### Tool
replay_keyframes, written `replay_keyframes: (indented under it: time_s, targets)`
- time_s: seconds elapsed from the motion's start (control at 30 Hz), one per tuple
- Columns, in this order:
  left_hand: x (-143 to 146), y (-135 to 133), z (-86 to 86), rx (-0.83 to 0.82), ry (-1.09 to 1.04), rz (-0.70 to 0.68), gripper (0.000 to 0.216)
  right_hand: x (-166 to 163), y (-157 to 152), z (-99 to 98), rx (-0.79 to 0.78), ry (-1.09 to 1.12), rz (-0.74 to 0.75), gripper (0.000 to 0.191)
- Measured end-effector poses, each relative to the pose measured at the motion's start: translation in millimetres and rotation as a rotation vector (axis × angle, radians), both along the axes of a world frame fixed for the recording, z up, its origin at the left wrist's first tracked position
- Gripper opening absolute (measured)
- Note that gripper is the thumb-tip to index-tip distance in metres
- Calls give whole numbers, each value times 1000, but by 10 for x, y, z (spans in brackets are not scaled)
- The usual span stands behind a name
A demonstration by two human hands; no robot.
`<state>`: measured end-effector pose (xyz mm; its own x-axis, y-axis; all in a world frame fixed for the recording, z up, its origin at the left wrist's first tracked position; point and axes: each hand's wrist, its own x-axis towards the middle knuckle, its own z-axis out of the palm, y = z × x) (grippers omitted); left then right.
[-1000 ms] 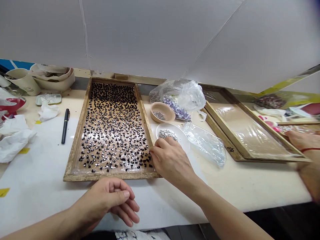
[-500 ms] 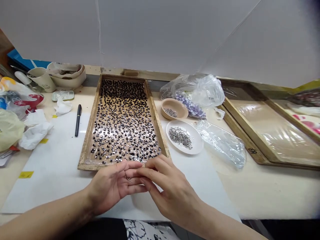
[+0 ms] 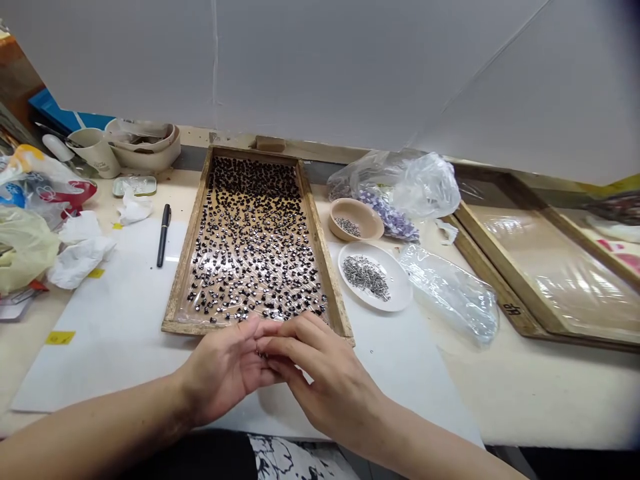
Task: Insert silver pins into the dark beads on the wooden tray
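My left hand [image 3: 233, 363] is palm up, its fingers stretched towards the right and slightly cupped. A few tiny silver metal pieces [image 3: 259, 349] lie on its fingers, partly covered by my other hand. My right hand [image 3: 320, 370] reaches over those fingers with thumb and fingertips pinched together; what they grip, if anything, is hidden. Just beyond both hands lies a wooden-framed tray [image 3: 334, 287] with clear film over its base. Many small black pieces [image 3: 250, 233] with shiny tops cover it, packed closer at the far end.
Right of the tray stand a white plate [image 3: 403, 293] of small silver metal pieces and a beige bowl [image 3: 373, 230] with more. Plastic bags [image 3: 425, 187] and stacked wooden frames [image 3: 530, 287] lie farther right. A black pen [image 3: 163, 237], crumpled tissues [image 3: 83, 257] and a cup [image 3: 97, 153] are on the left.
My right hand has moved a little left, farther over my left fingers, covering more of the metal pieces. The whole view has shifted slightly.
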<state>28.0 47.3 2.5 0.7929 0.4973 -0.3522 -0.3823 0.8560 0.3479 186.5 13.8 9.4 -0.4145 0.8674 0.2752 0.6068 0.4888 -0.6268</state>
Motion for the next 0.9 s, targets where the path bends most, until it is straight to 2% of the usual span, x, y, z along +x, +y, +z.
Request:
replay_keyframes:
  time_s: [0.23,0.47,0.67,0.77,0.9]
  targets:
    - [24,-35,-29,-2,17,-21,37,10,45,85,-109,-84,69,18]
    - [18,-55,-42,-35,85,-49,34,26,-54,69,-25,23,66,18]
    - [28,-80,-54,110,262,-183,26,139,-170,48,-33,22,20,18]
    - [19,-100,-78,179,357,-260,34,177,-220,3,-59,-13,10,15]
    - [11,-119,-114,207,393,-309,40,168,-256,-14,2,-34,29,15]
